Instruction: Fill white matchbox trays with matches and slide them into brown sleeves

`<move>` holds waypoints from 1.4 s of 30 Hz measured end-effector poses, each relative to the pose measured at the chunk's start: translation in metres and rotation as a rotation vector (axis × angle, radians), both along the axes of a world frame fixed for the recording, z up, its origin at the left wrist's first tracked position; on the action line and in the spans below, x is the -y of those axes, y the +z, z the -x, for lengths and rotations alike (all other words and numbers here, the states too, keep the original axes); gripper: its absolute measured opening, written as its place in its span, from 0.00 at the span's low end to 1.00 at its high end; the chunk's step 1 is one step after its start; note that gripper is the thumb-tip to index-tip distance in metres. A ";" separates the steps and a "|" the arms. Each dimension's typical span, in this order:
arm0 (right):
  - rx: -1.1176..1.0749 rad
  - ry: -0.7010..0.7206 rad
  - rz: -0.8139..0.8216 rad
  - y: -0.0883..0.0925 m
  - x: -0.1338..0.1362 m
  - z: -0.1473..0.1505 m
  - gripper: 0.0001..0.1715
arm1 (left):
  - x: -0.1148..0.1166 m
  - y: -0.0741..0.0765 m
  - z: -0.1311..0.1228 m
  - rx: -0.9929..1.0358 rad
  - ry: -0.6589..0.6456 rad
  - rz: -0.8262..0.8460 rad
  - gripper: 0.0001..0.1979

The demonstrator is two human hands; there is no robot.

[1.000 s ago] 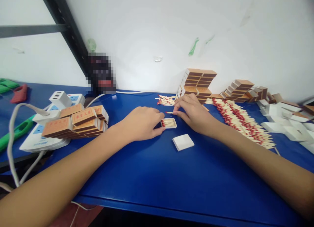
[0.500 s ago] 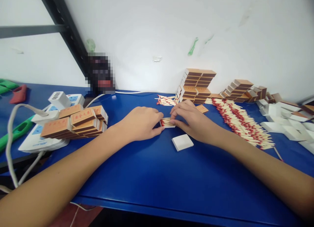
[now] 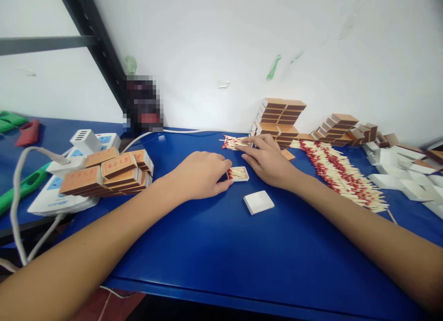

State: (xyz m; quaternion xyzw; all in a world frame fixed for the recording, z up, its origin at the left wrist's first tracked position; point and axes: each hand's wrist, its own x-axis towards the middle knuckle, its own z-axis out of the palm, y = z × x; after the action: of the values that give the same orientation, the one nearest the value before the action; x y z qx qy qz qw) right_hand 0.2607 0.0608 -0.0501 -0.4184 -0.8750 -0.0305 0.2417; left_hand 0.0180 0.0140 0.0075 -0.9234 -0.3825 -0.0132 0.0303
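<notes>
Between the thumb and fingers of my left hand (image 3: 206, 175) is the left end of a small white matchbox tray (image 3: 247, 177). Matches with red heads lie inside the tray, heads to the left. Just beyond it, my right hand (image 3: 268, 159) reaches over a loose pile of matches (image 3: 230, 142), fingers stretched out and fingertips at the pile's right side. Whether a match is between those fingers I cannot tell. Nearer to me, a second white tray (image 3: 259, 202) rests on the blue table, apart from both hands.
Stacked matchboxes (image 3: 282, 118) stand by the wall, with a flat orange sleeve (image 3: 288, 155) before them. To the right are a long bed of matches (image 3: 341, 173) and a heap of white trays (image 3: 410, 173). More matchboxes (image 3: 117, 167) lie on a power strip (image 3: 51, 203) at left.
My right hand has left the tray and moved away from me to the loose match pile, uncovering the tray's right end. My left hand stays at the tray.
</notes>
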 end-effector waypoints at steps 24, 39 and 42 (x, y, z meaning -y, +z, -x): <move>-0.052 0.066 0.042 0.005 0.001 -0.007 0.10 | 0.005 0.000 -0.006 -0.005 -0.071 -0.028 0.14; -0.024 0.098 0.113 0.029 0.019 -0.007 0.10 | 0.000 -0.005 -0.002 0.050 0.024 -0.055 0.20; 0.045 0.135 0.141 0.035 0.029 0.000 0.10 | -0.001 -0.006 -0.003 0.056 0.016 -0.043 0.18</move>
State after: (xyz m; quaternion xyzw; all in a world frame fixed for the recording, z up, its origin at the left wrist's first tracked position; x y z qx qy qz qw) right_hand 0.2611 0.0319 -0.0151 -0.3738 -0.9063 0.0381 0.1934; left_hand 0.0207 0.0150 0.0013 -0.9187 -0.3902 -0.0470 0.0394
